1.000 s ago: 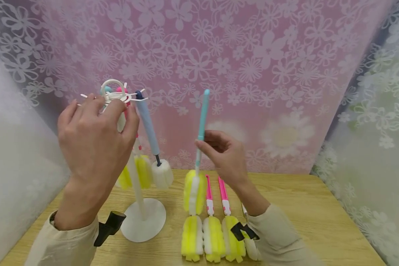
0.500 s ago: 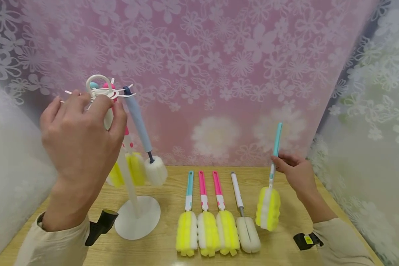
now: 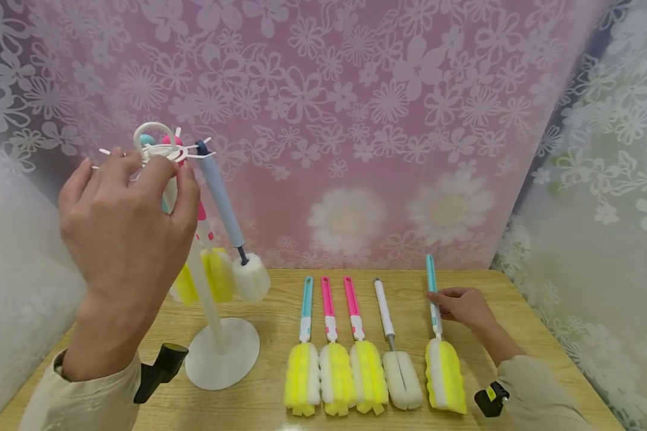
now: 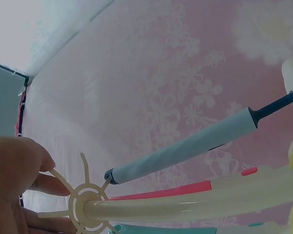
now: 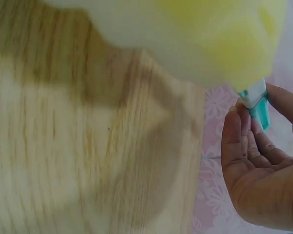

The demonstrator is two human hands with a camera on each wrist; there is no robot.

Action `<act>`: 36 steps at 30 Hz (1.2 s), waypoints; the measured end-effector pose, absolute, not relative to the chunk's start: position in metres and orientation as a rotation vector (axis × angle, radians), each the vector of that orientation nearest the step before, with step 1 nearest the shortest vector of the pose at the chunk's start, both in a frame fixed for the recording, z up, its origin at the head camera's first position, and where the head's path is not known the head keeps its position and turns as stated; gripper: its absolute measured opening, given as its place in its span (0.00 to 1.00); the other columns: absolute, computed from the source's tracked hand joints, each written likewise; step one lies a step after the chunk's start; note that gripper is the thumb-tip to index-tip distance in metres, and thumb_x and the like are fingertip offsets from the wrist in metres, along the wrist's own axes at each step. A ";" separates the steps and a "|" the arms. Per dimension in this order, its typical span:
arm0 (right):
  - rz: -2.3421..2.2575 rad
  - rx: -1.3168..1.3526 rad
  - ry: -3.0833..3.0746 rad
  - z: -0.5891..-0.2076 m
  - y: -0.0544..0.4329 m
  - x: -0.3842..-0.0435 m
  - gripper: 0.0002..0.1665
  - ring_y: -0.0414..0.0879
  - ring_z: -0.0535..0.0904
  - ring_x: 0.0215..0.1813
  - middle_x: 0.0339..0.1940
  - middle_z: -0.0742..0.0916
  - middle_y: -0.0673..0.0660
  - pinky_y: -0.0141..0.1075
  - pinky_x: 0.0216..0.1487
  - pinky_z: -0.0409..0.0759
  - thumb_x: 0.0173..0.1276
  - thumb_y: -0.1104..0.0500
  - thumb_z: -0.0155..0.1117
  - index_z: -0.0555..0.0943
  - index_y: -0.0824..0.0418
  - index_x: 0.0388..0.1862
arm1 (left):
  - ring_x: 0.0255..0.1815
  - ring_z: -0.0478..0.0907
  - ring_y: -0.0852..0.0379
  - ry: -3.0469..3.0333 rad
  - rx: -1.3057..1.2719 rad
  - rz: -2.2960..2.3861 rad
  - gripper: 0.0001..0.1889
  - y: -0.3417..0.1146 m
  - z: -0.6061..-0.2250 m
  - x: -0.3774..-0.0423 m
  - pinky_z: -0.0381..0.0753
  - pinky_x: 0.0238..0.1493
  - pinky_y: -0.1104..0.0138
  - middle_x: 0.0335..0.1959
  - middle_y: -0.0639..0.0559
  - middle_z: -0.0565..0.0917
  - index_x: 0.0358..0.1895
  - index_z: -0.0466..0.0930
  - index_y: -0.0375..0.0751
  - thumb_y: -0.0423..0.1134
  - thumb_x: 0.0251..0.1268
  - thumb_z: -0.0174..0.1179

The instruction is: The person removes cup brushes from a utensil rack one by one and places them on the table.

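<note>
- Teal-handled brush with a ribbed yellow-and-white sponge head [image 3: 444, 376]: it is at the right end of a row on the light wood-grain table [image 3: 544, 371], sponge towards me, handle pointing away. Whether the sponge bears on the wood, I cannot tell.
- With my right hand [image 3: 466, 308] I pinch it near where teal plastic meets white, the gap between thumb and fingers no wider than the slim handle. Holding there, I judge, lets me line it up without squashing the soft head.
- My left hand [image 3: 126, 221] grips the spoked top of the white round-based stand [image 3: 223, 359], fingers bent among the spokes, probably to steady it, since the blue-handled brush with a white sponge [image 3: 221, 200] and others hanging there could make it swing.
- Beside the held brush lie four more, side by side: a second teal-handled one [image 3: 302, 365], two pink-handled brushes [image 3: 336, 377] and a white-handled brush with a plain white sponge [image 3: 401, 374]. Their matching direction seems meant to leave every handle free.
</note>
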State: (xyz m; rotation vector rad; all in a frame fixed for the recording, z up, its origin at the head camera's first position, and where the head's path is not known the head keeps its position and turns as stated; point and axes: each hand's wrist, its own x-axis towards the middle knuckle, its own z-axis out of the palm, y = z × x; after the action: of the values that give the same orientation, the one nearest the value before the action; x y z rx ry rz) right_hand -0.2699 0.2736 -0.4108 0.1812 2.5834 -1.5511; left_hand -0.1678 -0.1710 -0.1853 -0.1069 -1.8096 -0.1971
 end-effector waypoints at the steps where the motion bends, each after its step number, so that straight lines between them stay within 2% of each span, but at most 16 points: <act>1: -1.549 0.193 2.579 -0.413 0.271 -0.271 0.35 0.45 0.83 0.39 0.40 0.85 0.57 0.43 0.46 0.81 0.64 0.47 0.65 0.75 0.75 0.56 | 0.34 0.79 0.34 -1.808 -0.107 -0.197 0.20 -0.171 -0.185 -0.168 0.68 0.59 0.50 0.31 0.35 0.81 0.31 0.83 0.33 0.46 0.69 0.47; 8: -1.519 0.209 2.582 -0.419 0.260 -0.276 0.31 0.45 0.82 0.35 0.36 0.84 0.58 0.43 0.43 0.82 0.63 0.48 0.67 0.77 0.75 0.51 | 0.33 0.79 0.33 -1.805 -0.110 -0.196 0.20 -0.170 -0.185 -0.168 0.67 0.60 0.51 0.30 0.35 0.81 0.31 0.83 0.33 0.45 0.69 0.47; 18: -1.478 0.237 2.582 -0.429 0.250 -0.281 0.31 0.45 0.81 0.34 0.36 0.84 0.60 0.43 0.41 0.83 0.62 0.49 0.68 0.77 0.76 0.50 | 0.34 0.79 0.33 -1.807 -0.111 -0.189 0.20 -0.170 -0.186 -0.169 0.67 0.60 0.50 0.31 0.34 0.81 0.32 0.83 0.32 0.45 0.69 0.47; 26: -1.435 0.216 2.601 -0.437 0.247 -0.283 0.29 0.45 0.82 0.31 0.32 0.85 0.56 0.42 0.38 0.83 0.62 0.48 0.68 0.80 0.73 0.46 | 0.35 0.79 0.33 -1.805 -0.103 -0.188 0.20 -0.171 -0.186 -0.169 0.67 0.61 0.50 0.32 0.34 0.81 0.31 0.82 0.33 0.45 0.69 0.47; 36: -1.321 0.179 2.679 -0.441 0.247 -0.283 0.26 0.49 0.81 0.33 0.30 0.84 0.55 0.43 0.37 0.80 0.61 0.47 0.68 0.83 0.71 0.41 | 0.37 0.79 0.33 -1.810 -0.100 -0.203 0.20 -0.170 -0.187 -0.169 0.65 0.62 0.50 0.32 0.34 0.81 0.32 0.82 0.33 0.45 0.69 0.47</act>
State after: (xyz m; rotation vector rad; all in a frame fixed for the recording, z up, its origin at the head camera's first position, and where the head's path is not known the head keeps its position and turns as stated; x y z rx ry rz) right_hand -0.2834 0.2467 -0.4412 0.1788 2.6787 -1.3215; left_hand -0.1688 -0.1703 -0.1871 -0.1002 -1.8100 -0.2032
